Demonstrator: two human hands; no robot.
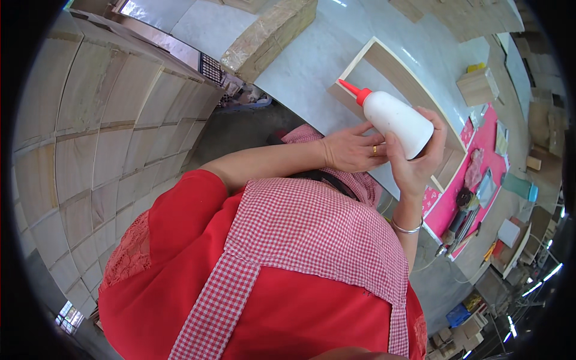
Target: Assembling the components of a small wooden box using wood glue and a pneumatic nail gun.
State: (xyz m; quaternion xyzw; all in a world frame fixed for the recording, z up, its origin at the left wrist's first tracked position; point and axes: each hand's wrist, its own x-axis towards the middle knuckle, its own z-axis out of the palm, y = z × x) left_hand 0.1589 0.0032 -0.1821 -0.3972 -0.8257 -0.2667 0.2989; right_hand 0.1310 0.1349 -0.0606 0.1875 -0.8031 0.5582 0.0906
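My right hand (417, 159) is closed around a white squeeze bottle (396, 120) with a red pointed nozzle (354, 90). The bottle lies tilted in the grip, its nozzle aimed up and to the left over a light wooden box frame (414, 81). Reaching across from the left, my left hand (354, 150) has a gold ring and stretched fingers. Its fingertips pass behind the bottle, close to the frame's near side, so I cannot tell whether they touch the wood. The frame rests on a grey-white tabletop (300, 90).
Tall stacks of wooden boxes (90, 138) fill the left. A tape-wrapped bundle (270, 39) lies at the table's far left. On the right, a pink sheet (447, 216) carries tools beside a small wood block (478, 86). A teal-lidded container (521, 187) lies farther right.
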